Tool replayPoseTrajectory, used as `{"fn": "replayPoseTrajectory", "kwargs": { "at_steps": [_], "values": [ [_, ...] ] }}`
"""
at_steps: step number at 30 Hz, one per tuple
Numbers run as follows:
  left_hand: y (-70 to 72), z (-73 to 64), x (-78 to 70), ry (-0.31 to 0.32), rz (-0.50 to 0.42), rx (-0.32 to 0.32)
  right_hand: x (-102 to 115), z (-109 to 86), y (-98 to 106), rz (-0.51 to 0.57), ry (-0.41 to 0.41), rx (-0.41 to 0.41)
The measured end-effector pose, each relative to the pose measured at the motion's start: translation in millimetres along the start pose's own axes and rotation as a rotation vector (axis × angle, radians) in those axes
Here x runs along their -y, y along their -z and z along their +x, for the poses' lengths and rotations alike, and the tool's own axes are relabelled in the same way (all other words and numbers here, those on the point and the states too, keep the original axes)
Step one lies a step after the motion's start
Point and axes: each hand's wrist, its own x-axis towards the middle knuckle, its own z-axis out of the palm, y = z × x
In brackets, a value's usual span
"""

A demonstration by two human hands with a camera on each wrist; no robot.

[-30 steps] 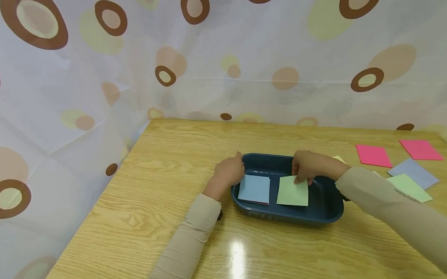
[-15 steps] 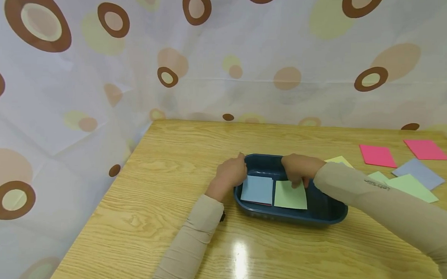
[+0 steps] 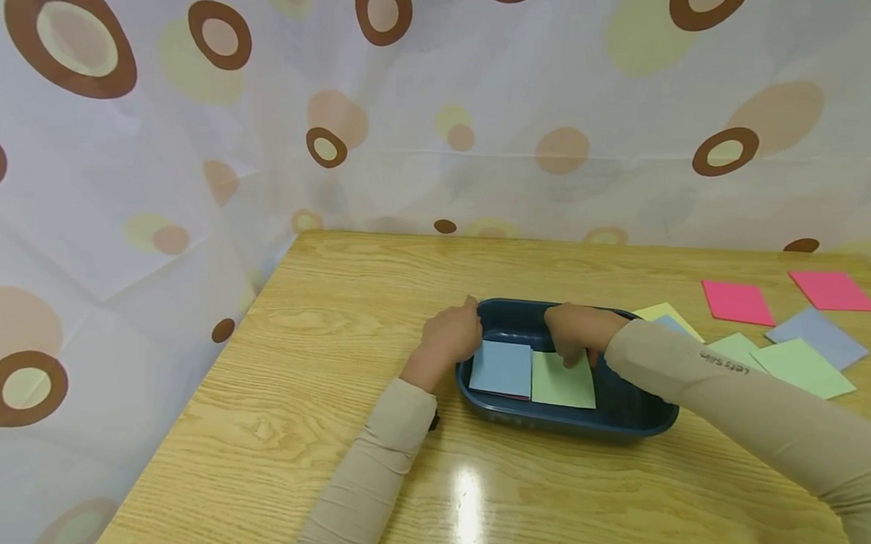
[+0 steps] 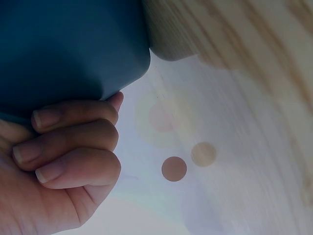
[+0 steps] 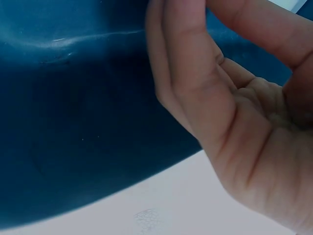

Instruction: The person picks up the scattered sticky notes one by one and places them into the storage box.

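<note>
A dark blue oval tub (image 3: 567, 427) sits on the wooden table. My left hand (image 3: 452, 334) grips its left end; in the left wrist view several curled fingers (image 4: 73, 139) press against the tub wall. Inside, at the left, lies a stack of square paper notes with a light blue note (image 3: 501, 369) on top and a thin pink edge below. Beside it is a light green note (image 3: 564, 380), with its upper edge between the thumb and fingers of my right hand (image 3: 581, 329). In the right wrist view the fingertips and the note's held edge are out of frame.
To the tub's right lie two pink notes (image 3: 738, 303), a periwinkle note (image 3: 818, 337), two more green notes (image 3: 803, 367) and a yellow note (image 3: 664, 312) with a blue one on it, partly hidden by the right sleeve. A patterned curtain (image 3: 441, 104) stands behind the table.
My right hand has moved left and down with the green note, which now lies close beside the blue-topped stack. The left hand keeps its hold on the tub.
</note>
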Motion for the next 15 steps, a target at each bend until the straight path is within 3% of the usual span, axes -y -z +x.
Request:
{"fn": "replayPoseTrajectory", "kwargs": {
  "at_steps": [15],
  "values": [
    [-1.7, 1.9, 0.5, -0.003, 0.006, 0.0, -3.2, 0.8, -4.1, 0.037, -0.001, -0.029]
  ]
}}
